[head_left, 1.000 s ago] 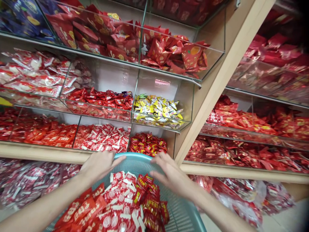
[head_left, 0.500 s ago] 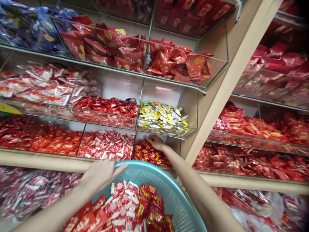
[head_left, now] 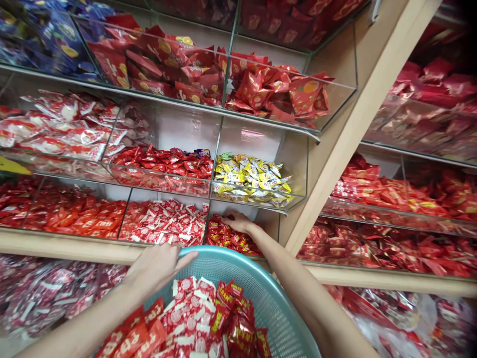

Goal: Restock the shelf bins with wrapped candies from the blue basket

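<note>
Basket (head_left: 270, 308) of wrapped candies held at the shelf edge, one hand on its rim, one in a bin

The teal, perforated basket fills the lower centre of the frame. Inside, orange-red packets (head_left: 136, 340) lie at its left, red-and-white candies (head_left: 194, 311) in the middle and dark red packets (head_left: 240, 330) with yellow lettering at its right.

The left hand (head_left: 158, 263) is closed over the far rim, thumb stretched along it. The right hand (head_left: 238, 223) reaches just right of centre into a low bin, fingers bent down onto small red candies (head_left: 227, 236); whether it pinches any, I cannot tell.

Left of that bin is a pile of red-and-white sweets (head_left: 171, 221); above it, yellow-and-white sweets (head_left: 253, 176) sit behind a clear panel. Large red bags (head_left: 257, 87) occupy the upper centre, blue bags (head_left: 55, 40) the upper left. A slanting wooden post (head_left: 357, 134) divides off more red packets at right.
</note>
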A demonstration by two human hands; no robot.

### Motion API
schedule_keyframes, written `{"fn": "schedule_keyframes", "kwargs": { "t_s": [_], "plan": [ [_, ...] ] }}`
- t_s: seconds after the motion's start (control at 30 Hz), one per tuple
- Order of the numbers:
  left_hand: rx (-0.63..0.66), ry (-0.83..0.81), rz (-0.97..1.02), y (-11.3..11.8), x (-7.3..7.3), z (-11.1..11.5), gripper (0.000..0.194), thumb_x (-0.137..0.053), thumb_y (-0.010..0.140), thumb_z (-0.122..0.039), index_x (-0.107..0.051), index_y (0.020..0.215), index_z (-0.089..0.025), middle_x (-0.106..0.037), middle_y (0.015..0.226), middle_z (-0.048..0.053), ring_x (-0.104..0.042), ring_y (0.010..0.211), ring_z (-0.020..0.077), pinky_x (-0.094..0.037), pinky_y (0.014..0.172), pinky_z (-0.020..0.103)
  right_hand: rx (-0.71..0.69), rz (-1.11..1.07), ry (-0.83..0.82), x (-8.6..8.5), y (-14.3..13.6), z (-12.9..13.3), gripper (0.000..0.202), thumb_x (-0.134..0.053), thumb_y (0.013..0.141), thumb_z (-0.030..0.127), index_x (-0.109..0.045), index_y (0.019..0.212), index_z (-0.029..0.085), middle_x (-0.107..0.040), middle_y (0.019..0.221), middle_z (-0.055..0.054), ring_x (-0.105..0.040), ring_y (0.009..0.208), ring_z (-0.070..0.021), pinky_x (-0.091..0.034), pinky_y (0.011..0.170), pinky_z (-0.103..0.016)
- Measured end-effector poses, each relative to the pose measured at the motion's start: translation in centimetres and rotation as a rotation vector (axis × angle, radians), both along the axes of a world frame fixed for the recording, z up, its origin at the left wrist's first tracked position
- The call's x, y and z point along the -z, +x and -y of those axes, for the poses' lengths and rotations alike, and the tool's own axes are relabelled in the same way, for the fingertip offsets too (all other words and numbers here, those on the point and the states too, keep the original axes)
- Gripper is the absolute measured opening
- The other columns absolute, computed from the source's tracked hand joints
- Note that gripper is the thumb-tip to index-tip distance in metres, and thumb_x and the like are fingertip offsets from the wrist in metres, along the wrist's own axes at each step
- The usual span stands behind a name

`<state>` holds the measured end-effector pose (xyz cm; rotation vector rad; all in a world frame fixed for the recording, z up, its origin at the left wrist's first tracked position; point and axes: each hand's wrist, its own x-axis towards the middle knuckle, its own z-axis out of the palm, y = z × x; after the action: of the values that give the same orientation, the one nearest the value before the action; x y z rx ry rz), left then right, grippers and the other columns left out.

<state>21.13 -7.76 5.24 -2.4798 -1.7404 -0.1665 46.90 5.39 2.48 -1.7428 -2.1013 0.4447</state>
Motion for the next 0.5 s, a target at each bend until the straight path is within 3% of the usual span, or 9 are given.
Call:
{"fn": "schedule_keyframes", "kwargs": {
  "t_s": [0.17,0.5],
  "plan": [
    [0.009,0.017,-0.006,0.0,0.1,-0.1,0.072,-0.012,0.084,-0.065,-0.063,0.081,-0.015,-0.068,0.068,0.016,-0.067,0.071,0.0344,-0.047,0.063,0.043,-0.036,-0.013,-0.03,-0.2,0.2,1.1,0.052,-0.055,0.078,0.051,-0.058,0.119,0.019,-0.062,0.119,-0.009,-0.059,0.103,-0.0259,-0.045,0.085,-0.034],
    [0.007,-0.003,-0.013,0.1,-0.4,0.1,0.071,-0.015,0.085,-0.064,-0.064,0.079,-0.013,-0.068,0.069,0.017,-0.067,0.072,0.0349,-0.047,0.064,0.043,-0.228,0.006,0.075,-0.3,0.0,5.6,0.053,-0.057,0.079,0.051,-0.059,0.12,0.018,-0.059,0.124,-0.01,-0.054,0.112,-0.0271,-0.039,0.096,-0.037]
  ]
}}
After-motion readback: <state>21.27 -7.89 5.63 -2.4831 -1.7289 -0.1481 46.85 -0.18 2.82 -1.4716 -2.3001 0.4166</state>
